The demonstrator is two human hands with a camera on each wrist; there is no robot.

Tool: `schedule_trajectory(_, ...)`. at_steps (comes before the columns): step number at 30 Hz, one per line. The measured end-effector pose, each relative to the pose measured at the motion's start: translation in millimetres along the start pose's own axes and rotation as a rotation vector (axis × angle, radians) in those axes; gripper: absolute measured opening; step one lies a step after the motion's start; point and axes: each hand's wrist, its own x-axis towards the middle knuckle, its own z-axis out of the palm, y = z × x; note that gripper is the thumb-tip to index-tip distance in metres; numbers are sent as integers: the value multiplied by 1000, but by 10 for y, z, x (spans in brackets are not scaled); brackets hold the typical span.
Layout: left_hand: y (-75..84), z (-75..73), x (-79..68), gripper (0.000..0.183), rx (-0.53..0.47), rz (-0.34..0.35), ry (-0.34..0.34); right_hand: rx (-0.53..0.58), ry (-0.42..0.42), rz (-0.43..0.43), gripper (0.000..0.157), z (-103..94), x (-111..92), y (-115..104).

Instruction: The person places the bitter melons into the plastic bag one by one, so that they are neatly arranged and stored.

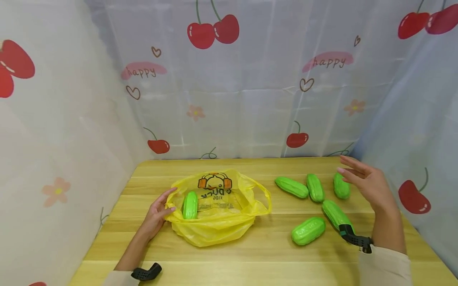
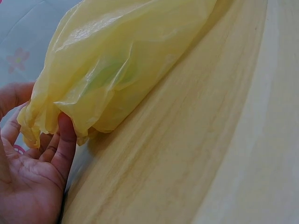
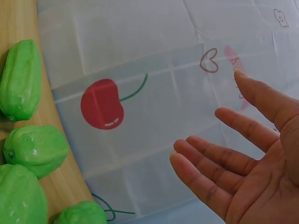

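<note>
A yellow plastic bag [image 1: 222, 232] with a duck print lies on the table, its mouth spread wide. One bright green, ridged cucumber [image 1: 190, 205] is inside, against its left side; through the film in the left wrist view it is only a faint green patch. My left hand [image 1: 156, 214] grips the bag's left rim between thumb and fingers. Raised at the right, my right hand [image 1: 370, 184] holds nothing, its fingers extended and apart in the right wrist view. Near and below it lie several similar cucumbers [image 1: 315, 188], one [image 1: 341, 186] partly behind the fingertips.
The wooden table [image 1: 257, 262] is bordered at the back and sides by white curtains [image 1: 250, 107] printed with cherries. The closest loose cucumber [image 1: 308, 231] lies right of the bag. Another cucumber [image 1: 335, 213] is partly covered by the right wrist's black camera mount [image 1: 358, 240].
</note>
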Motion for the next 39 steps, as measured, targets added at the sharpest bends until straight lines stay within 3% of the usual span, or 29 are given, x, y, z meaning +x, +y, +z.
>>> schedule_trajectory(14, -10, -10, 8, 62, 17, 0, 11, -143, -52, 58, 62, -162, 47, 109)
schedule_trajectory(39, -6, -2, 8, 62, 12, 9, -2, -260, -130, 93, 74, -349, 263, 699)
